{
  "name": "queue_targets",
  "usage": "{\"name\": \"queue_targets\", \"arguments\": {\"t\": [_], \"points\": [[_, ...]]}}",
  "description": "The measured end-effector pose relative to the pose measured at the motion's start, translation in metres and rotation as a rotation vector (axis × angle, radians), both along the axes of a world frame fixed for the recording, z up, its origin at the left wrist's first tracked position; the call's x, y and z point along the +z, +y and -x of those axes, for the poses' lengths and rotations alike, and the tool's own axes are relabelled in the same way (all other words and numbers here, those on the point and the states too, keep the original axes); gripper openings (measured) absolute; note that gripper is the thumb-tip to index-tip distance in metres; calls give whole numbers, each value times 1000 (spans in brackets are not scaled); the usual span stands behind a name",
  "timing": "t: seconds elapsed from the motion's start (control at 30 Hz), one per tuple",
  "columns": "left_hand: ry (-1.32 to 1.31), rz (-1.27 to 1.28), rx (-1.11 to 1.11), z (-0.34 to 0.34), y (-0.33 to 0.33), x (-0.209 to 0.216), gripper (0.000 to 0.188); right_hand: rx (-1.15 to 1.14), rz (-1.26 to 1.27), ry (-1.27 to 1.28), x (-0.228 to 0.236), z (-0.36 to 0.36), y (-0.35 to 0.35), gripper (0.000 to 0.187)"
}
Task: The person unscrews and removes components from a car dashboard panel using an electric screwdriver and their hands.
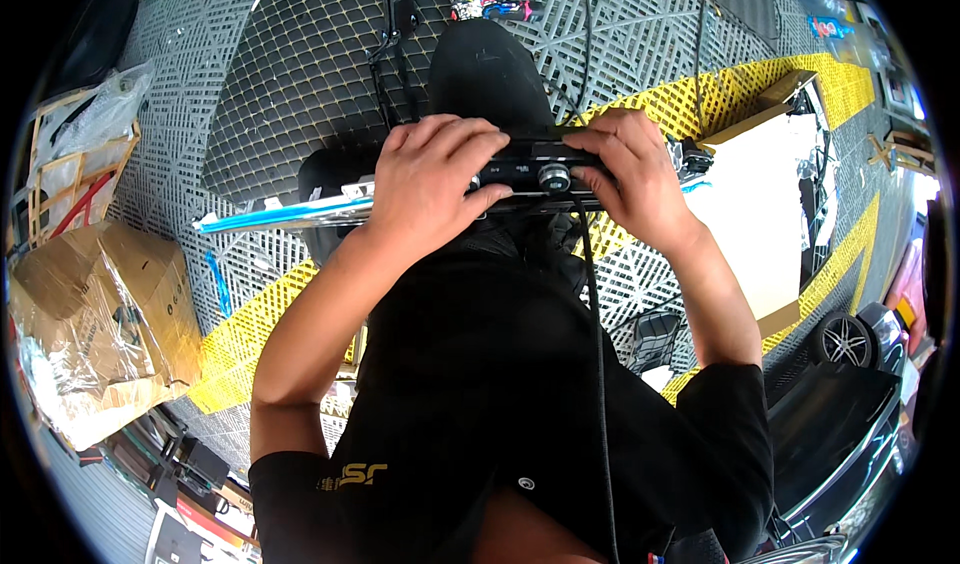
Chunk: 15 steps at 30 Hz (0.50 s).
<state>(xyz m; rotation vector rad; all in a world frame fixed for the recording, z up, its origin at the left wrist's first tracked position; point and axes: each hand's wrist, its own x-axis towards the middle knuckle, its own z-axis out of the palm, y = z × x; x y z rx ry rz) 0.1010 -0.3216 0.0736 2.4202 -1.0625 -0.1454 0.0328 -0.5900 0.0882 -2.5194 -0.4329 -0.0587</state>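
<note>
A black control panel (518, 169) with round silver-rimmed knobs lies across my lap, just beyond my torso. My left hand (430, 176) grips its left part, fingers over the far edge and thumb along the near edge. On the right end, my right hand (635, 172) holds it the same way, beside a knob (554, 178). A long trim strip (285, 214) with blue film runs out to the left from beneath my left hand. What joins strip and panel is hidden by my hands. A thin black cable (596, 334) hangs over my front, near the panel.
Beyond my knee, a colourful-handled tool (490, 7) and a black bracket-like part (392, 39) lie by a quilted black mat (290, 64). A wrapped cardboard box (120, 314) stands left, an open carton (745, 224) right. A car wheel (843, 340) shows at far right.
</note>
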Motion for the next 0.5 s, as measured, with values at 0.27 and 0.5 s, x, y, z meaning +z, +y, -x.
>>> {"name": "queue_targets", "arguments": {"t": [0.27,0.5], "points": [[122,-79,-61,10,7,11,50,-29,-80,97,10,18,20,41],[247,40,-32,21,12,15,43,-58,-41,72,10,21,49,43]]}}
